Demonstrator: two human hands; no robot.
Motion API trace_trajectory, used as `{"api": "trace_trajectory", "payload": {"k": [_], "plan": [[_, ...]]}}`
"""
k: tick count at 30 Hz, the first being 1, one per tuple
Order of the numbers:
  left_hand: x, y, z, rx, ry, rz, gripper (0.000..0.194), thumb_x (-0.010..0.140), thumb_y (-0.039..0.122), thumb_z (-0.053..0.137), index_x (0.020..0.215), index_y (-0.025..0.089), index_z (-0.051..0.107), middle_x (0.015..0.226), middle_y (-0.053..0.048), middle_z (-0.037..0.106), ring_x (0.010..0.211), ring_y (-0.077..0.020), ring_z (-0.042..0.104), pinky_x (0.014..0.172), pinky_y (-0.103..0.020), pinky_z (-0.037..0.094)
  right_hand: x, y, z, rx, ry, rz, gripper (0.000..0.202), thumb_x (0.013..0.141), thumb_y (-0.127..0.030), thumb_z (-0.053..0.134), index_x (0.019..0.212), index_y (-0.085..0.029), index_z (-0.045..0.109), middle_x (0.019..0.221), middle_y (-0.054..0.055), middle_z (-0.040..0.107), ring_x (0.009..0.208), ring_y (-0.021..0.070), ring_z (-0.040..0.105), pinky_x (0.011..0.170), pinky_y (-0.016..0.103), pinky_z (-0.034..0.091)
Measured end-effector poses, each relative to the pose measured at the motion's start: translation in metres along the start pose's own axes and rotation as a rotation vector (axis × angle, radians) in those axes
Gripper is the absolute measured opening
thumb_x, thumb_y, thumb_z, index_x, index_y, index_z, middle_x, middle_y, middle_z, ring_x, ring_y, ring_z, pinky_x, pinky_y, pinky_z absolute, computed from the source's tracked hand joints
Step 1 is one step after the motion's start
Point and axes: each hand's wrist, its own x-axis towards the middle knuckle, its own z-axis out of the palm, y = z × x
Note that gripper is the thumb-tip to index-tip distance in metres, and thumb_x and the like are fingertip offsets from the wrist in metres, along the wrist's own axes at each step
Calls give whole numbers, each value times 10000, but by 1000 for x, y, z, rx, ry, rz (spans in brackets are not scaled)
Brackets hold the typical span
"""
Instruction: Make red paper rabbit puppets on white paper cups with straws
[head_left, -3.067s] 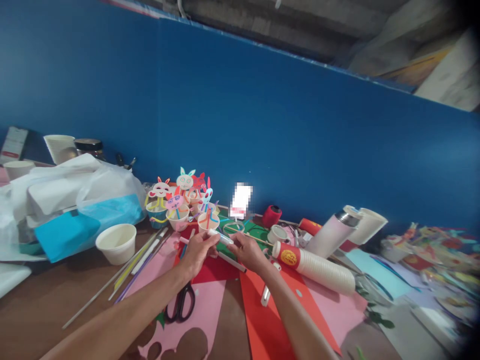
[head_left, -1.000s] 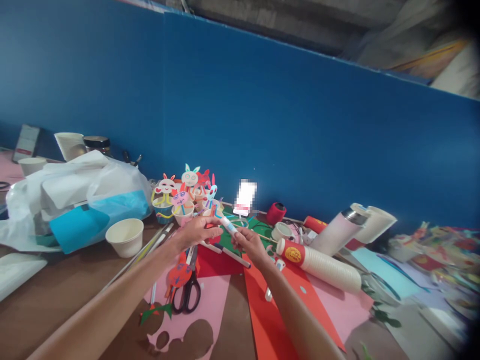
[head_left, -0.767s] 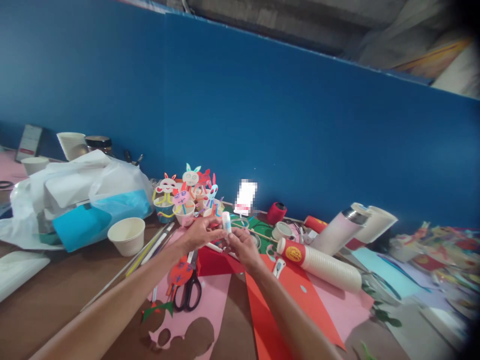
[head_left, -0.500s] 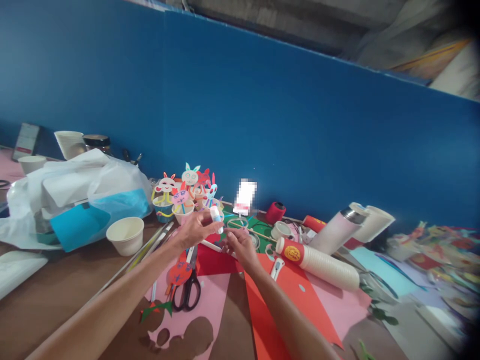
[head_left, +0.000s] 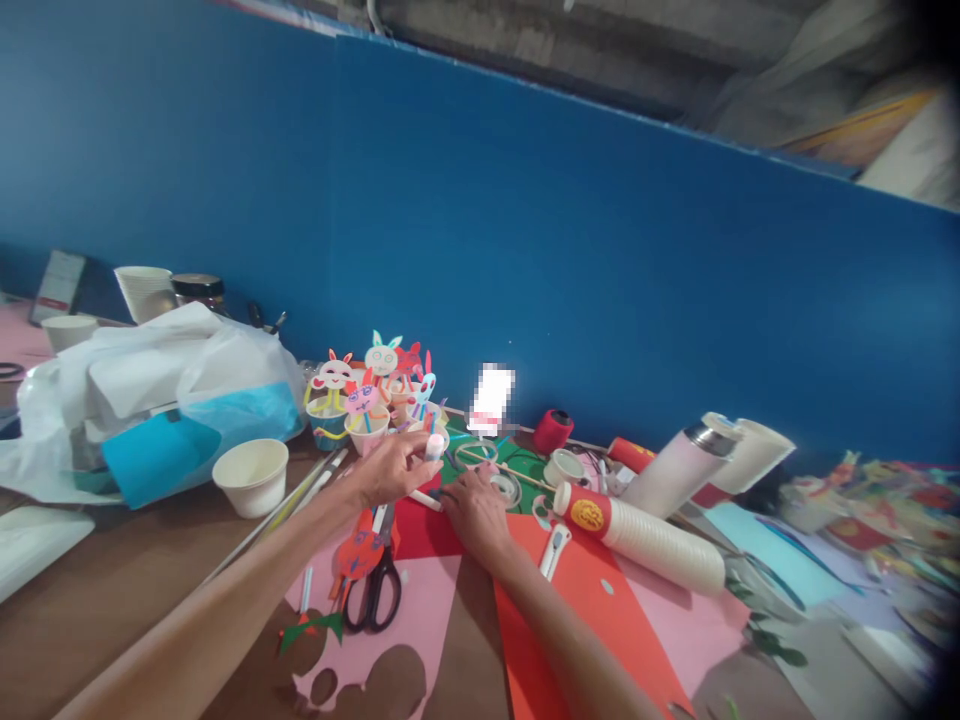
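White tube (head_left: 434,448), looks like plastic, is at the fingertips of the left hand (head_left: 391,468). Left fingers pinch it, thumb against the rest. Long axis near upright, slight tilt. Seen from the right hand (head_left: 478,512), tube lies left and farther out. Left hand is nearer, the only one in contact; right is just beside, apart from the tube. Right fingers are bunched low over the table (head_left: 476,640), pointing forward; tips hidden, can't tell if they grip anything. White rod (head_left: 426,498) runs toward them, one end covered by that hand.

Counts: 1 tube, 1 rod, 1 pair of scissors (head_left: 373,597), 1 box cutter (head_left: 556,552), 1 red roll (head_left: 553,431), 1 flask (head_left: 679,472), 1 lone bowl (head_left: 251,480). Paper faces (head_left: 363,399): 5 standing, just beyond the left hand. Plus 1 orange face (head_left: 359,555) lying beside the scissors. Cup stacks: 1 on its side (head_left: 652,540), 1 upright back left (head_left: 145,294). Cups under the faces overlap, no firm count.
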Motion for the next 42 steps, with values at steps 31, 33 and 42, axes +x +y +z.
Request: {"api": "trace_trajectory", "payload": {"k": [31, 33, 42], "plan": [[6, 2, -12, 293, -107, 92, 141, 724, 250, 495, 669, 141, 567, 607, 30, 485, 565, -90, 423, 521, -194, 349, 12, -67, 5, 112, 134, -317, 250, 784, -279, 533, 1015, -183, 531, 932, 76, 616, 918, 227, 520, 830, 373, 337], [5, -3, -5, 356, -134, 96, 154, 728, 273, 501, 720, 146, 588, 604, 31, 490, 563, -92, 423, 523, -197, 340, -9, -34, -6, 110, 141, -252, 153, 801, -267, 512, 929, -195, 555, 809, 53, 616, 807, 209, 536, 757, 354, 356], [-3, -22, 24, 577, -294, 125, 188, 739, 328, 495, 748, 185, 616, 701, 0, 574, 682, -138, 520, 642, -230, 372, -25, 60, -32, 456, 338, -43, 188, 792, -240, 505, 970, -197, 548, 903, 56, 596, 854, 181, 540, 749, 298, 418]]}}
